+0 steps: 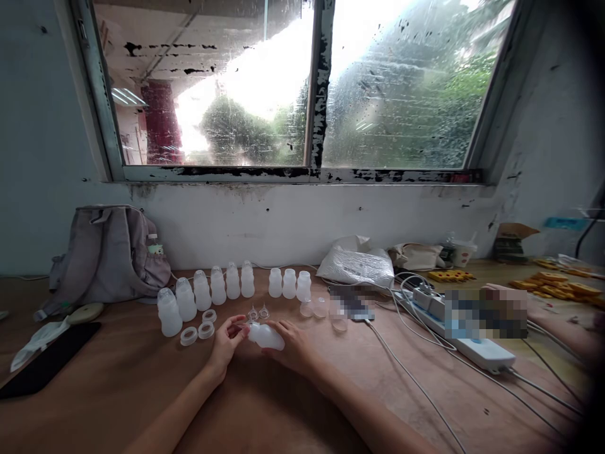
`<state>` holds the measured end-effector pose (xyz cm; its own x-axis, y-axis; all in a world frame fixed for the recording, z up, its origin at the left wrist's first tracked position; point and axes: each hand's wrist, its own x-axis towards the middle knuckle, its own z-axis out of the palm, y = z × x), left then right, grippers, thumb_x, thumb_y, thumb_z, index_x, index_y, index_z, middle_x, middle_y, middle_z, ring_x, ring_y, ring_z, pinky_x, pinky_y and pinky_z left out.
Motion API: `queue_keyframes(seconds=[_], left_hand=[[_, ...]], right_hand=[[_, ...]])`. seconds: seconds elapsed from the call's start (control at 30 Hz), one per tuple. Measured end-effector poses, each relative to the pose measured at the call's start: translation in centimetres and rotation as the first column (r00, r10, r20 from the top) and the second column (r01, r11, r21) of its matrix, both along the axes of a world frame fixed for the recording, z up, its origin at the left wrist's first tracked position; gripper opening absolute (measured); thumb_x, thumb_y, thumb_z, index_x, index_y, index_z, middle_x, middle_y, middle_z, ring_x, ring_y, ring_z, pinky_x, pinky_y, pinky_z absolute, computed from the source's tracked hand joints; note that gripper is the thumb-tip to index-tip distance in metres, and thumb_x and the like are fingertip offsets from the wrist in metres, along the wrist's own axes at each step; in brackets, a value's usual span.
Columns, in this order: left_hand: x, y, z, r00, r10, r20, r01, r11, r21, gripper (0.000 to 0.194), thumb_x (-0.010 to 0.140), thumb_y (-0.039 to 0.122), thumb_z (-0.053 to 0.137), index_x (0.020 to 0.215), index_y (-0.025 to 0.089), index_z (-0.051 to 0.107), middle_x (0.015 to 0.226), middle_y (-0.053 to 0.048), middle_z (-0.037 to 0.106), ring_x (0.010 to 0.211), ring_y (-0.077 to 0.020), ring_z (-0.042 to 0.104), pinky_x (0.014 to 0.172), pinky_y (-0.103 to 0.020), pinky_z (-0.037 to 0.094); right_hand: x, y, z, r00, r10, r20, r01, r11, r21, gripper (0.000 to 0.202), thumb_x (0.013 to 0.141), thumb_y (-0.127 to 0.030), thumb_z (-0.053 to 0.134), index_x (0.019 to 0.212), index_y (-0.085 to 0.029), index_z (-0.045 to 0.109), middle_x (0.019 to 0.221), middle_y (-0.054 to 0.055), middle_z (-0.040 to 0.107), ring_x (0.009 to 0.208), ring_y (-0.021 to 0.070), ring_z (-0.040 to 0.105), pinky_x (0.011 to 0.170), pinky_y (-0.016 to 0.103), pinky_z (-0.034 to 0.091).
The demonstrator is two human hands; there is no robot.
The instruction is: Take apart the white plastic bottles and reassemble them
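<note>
A frosted white baby bottle [268, 337] lies tilted between my hands, just above the brown tabletop. My right hand [297, 345] is wrapped round its body from the right. At its neck end, the fingers of my left hand [229, 339] are pinched together; what they grip there is too small to make out. Two clear bottle nipples [258, 312] sit just beyond the bottle. Left of my left hand lie white collar rings [188, 336]. Several capped bottles [201, 290] stand in a slanting row behind them. Three uncapped bottles [289, 284] stand to their right.
Clear domed caps [320, 308] lie right of centre. A grey backpack [111, 252] and a black flat case [51, 359] are at left. A white power strip [477, 350] with cables lies at right, near another person's arm [548, 321]. A silvery bag [357, 265] rests against the wall.
</note>
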<state>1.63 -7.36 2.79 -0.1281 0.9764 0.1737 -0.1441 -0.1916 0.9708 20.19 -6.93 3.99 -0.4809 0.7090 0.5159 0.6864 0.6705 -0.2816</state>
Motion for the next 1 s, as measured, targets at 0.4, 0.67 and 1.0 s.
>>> queue_keyframes(seconds=[0.4, 0.67, 1.0], left_hand=[[0.1, -0.6, 0.7, 0.998, -0.041, 0.046, 0.040, 0.999, 0.032, 0.044, 0.061, 0.036, 0.066, 0.098, 0.015, 0.055, 0.084, -0.007, 0.065, 0.080, -0.0189, 0.059, 0.072, -0.028, 0.044], [1.1, -1.3, 0.7, 0.968, -0.228, 0.103, 0.241, 0.961, -0.137, 0.039, 0.062, 0.043, 0.064, 0.086, 0.012, 0.061, 0.083, -0.009, 0.063, 0.075, -0.0187, 0.059, 0.066, -0.027, 0.046], [0.8, -1.6, 0.4, 0.970, -0.236, 0.049, 0.238, 0.970, -0.045, 0.030, 0.067, 0.038, 0.061, 0.082, 0.012, 0.064, 0.070, -0.005, 0.061, 0.067, -0.0162, 0.055, 0.061, -0.025, 0.043]], right_hand=[[-0.6, -0.5, 0.1, 0.987, 0.024, -0.160, -0.048, 0.987, -0.152, 0.043, 0.067, -0.041, 0.059, 0.106, -0.024, 0.052, 0.096, 0.003, 0.062, 0.086, 0.0214, 0.057, 0.071, 0.030, 0.044], [-1.2, -0.9, -0.6, 0.991, 0.007, -0.135, -0.019, 0.996, -0.091, 0.044, 0.068, -0.038, 0.059, 0.108, -0.023, 0.050, 0.101, 0.006, 0.059, 0.090, 0.0208, 0.055, 0.077, 0.031, 0.042], [-1.4, -1.4, -0.2, 0.950, -0.017, -0.311, -0.079, 0.953, -0.292, 0.035, 0.065, -0.044, 0.061, 0.091, -0.021, 0.057, 0.081, 0.001, 0.063, 0.072, 0.0173, 0.057, 0.061, 0.025, 0.041]])
